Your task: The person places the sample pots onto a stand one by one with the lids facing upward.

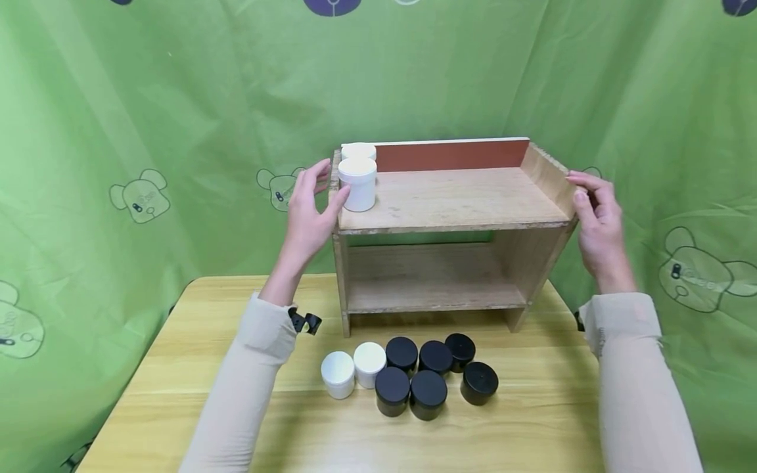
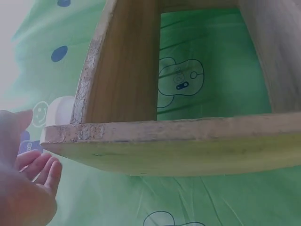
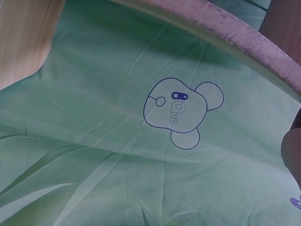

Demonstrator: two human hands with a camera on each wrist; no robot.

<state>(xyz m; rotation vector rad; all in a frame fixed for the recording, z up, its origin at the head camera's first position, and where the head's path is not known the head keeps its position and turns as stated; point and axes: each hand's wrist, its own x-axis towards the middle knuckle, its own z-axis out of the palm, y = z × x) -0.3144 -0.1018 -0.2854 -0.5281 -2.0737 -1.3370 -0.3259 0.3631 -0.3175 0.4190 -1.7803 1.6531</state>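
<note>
Loosely spread, the left hand (image 1: pixel 310 213) flanks the near white jar (image 1: pixel 359 187), which stands before the far white jar (image 1: pixel 358 150) at upper left on the wooden shelf (image 1: pixel 461 197); the right hand (image 1: pixel 600 223) pinches its right side panel (image 1: pixel 549 179), probably to steady it.

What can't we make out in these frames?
Head: rear white jar, body mostly hidden by the front white jar.
Head: rear-left black jar, lower side hidden by the front-left black jar.
Right wrist: right hand, mostly cut off by the right edge.
</note>
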